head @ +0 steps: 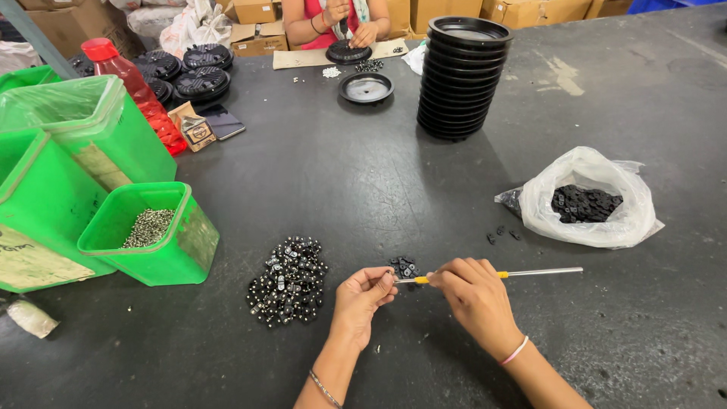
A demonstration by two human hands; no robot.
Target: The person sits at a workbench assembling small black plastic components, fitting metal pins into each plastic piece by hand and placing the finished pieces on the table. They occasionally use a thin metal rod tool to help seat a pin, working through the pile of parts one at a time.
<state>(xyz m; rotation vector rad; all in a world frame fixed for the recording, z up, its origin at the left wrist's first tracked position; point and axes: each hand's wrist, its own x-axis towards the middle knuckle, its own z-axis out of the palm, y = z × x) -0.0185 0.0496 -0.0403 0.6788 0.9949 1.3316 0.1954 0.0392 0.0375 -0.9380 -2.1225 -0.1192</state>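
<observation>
My right hand (475,295) grips a thin metal rod tool (530,272) with a yellow band, held level and pointing left. My left hand (362,297) pinches a small part at the rod's tip; the part itself is too small to make out. Just beyond the fingertips lies a small cluster of black parts (404,266). To the left of my left hand sits a larger pile of black and silver pieces (288,280) on the dark table (318,174).
A small green bin of metal bits (151,227) and larger green bins (83,129) stand at left beside a red bottle (136,91). A white bag of black parts (587,198) lies right. A stack of black discs (462,76) stands far; another person's hands (352,26) work opposite.
</observation>
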